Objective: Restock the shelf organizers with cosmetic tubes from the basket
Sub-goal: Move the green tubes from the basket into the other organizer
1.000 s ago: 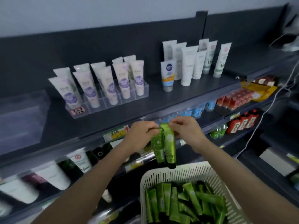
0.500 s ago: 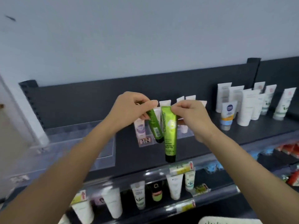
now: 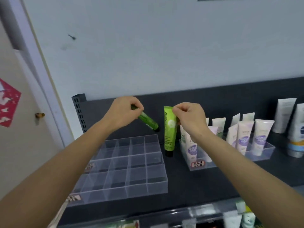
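My left hand (image 3: 124, 112) grips a dark green tube (image 3: 148, 121) by its top end; the tube tilts down to the right, above the far edge of a clear, stepped organizer (image 3: 125, 167) with several bare compartments. My right hand (image 3: 187, 119) pinches the crimped top of a light green tube (image 3: 169, 130), which hangs upright with its black cap down, just right of that organizer's far right corner. The basket is out of view.
A second clear organizer (image 3: 261, 152) to the right holds several white-and-purple tubes. More white tubes (image 3: 284, 117) stand at the far right on the dark shelf (image 3: 197, 181). A lower shelf with products shows at the bottom. A door (image 3: 19, 129) is at the left.
My view has swung left and the clear stepped organizer is now below my hands. Both hands have carried the green tubes up from the basket and have moved apart.
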`<state>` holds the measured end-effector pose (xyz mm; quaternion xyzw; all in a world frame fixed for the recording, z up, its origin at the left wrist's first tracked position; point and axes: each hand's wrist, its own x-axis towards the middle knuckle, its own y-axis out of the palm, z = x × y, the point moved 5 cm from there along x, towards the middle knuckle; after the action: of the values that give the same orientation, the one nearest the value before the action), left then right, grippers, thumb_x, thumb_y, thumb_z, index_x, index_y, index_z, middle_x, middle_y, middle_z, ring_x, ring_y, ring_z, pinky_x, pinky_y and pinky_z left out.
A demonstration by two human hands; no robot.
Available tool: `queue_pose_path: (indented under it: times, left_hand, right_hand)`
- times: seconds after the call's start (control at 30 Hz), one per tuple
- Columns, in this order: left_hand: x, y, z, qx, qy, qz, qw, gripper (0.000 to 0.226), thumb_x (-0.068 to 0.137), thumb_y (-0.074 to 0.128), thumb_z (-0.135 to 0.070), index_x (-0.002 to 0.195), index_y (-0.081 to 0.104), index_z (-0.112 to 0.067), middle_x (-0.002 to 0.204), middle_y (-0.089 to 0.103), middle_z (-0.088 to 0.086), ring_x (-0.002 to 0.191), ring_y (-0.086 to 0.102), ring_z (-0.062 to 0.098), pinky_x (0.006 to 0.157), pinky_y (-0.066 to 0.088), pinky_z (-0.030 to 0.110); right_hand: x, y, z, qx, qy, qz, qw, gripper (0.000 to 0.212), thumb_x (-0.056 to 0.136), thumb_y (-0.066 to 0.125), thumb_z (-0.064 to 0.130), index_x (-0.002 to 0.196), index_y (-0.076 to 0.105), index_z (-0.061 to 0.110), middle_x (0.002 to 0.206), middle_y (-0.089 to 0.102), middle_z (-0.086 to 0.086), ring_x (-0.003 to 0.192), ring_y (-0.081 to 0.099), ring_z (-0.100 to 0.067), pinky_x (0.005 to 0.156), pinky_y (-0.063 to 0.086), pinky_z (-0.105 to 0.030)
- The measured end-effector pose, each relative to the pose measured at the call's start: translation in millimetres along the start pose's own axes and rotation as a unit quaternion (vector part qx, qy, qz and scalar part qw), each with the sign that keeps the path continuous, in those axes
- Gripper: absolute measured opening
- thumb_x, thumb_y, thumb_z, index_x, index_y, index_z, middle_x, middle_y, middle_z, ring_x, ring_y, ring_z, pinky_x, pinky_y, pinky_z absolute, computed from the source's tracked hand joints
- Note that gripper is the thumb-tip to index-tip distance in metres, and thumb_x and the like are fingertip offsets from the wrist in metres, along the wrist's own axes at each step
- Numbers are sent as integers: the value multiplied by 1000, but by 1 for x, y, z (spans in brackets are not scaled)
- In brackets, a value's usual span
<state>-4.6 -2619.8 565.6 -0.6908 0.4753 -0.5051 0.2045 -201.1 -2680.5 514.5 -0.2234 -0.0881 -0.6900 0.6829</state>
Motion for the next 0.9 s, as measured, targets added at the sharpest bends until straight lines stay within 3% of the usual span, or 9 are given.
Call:
queue_pose_path:
  times: [0.17, 0.27, 0.37, 0.47, 0.63, 0.77, 0.9]
  left_hand:
    - [7, 1, 40, 50, -5, 1, 999, 22, 89, 54, -7, 97, 71, -19, 101, 68, -3, 82, 62, 12, 76, 47, 24]
    - [11, 1, 52, 92, 2, -16, 996, 25, 91, 51, -5, 106, 70, -12, 111, 65, 3, 92, 55, 13, 80, 38, 18]
    - [18, 2, 60, 107, -5, -32, 994, 26, 90, 53, -3, 111, 67, -9, 119, 62, 7, 110, 55, 21, 90, 36, 20]
    - [26, 6, 63, 118, -3, -40, 992, 29, 88, 56, -1, 115, 65, -6, 120, 62, 11, 114, 54, 25, 97, 37, 26]
    - [41, 14, 74, 130, -13, -47, 990, 36, 87, 60, -2, 123, 59, -4, 122, 61, 14, 116, 53, 28, 99, 36, 30]
    - [51, 16, 85, 117, -24, -64, 991, 43, 85, 63, -4, 127, 55, -2, 126, 60, 15, 120, 53, 29, 101, 37, 32]
    - [56, 23, 100, 111, -16, -57, 992, 31, 85, 64, -6, 116, 64, -6, 110, 69, 11, 105, 62, 26, 90, 44, 31]
  right_hand:
    - [13, 25, 4, -43, -17, 0, 999, 23, 86, 62, 14, 67, 69, 24, 70, 68, 8, 74, 66, -19, 78, 56, -45]
    - [24, 34, 1, -61, -20, -7, 998, 20, 87, 61, 13, 72, 72, 18, 73, 68, 7, 77, 65, -18, 78, 56, -43]
    - [33, 40, 0, -111, -47, -4, 993, 19, 89, 59, 12, 77, 74, 9, 77, 67, 5, 71, 59, -13, 70, 51, -28]
    - [41, 43, -6, -134, -64, -9, 989, 19, 90, 58, 12, 79, 74, 8, 79, 66, 5, 70, 54, -7, 57, 37, -14]
    - [60, 54, -13, -114, -70, 10, 991, 18, 90, 59, 11, 82, 74, 7, 75, 62, 6, 75, 58, -11, 69, 42, -22]
    - [72, 63, -16, -116, -75, 16, 990, 18, 91, 58, 11, 82, 74, 7, 81, 62, 6, 73, 52, -4, 64, 36, -9]
    - [72, 82, -25, -140, -78, 31, 987, 19, 91, 59, 14, 81, 74, 9, 82, 63, 6, 72, 50, -2, 58, 33, -8]
